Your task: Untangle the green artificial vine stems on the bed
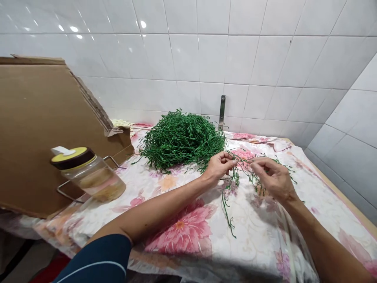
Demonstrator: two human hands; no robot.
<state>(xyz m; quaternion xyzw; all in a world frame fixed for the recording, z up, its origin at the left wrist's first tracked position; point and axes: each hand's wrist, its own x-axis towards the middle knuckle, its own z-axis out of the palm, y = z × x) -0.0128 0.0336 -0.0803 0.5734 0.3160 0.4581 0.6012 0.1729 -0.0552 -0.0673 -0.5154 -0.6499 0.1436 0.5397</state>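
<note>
My left hand (pixel 218 166) and my right hand (pixel 272 177) are held close together above a flowered cloth (pixel 182 228), both pinching thin green artificial sprigs (pixel 235 177). One sprig stem trails down over the cloth towards me. Just behind and left of my left hand lies a large heap of the same green sprigs (pixel 181 139). Several loose sprigs spread out to the right of my right hand.
A plastic jar with a yellow lid (pixel 88 173) stands at the left on a wire holder. Behind it leans a big brown cardboard sheet (pixel 44 129). White tiled walls (pixel 265 59) close off the back and right. A metal bracket (pixel 222 111) hangs on the back wall.
</note>
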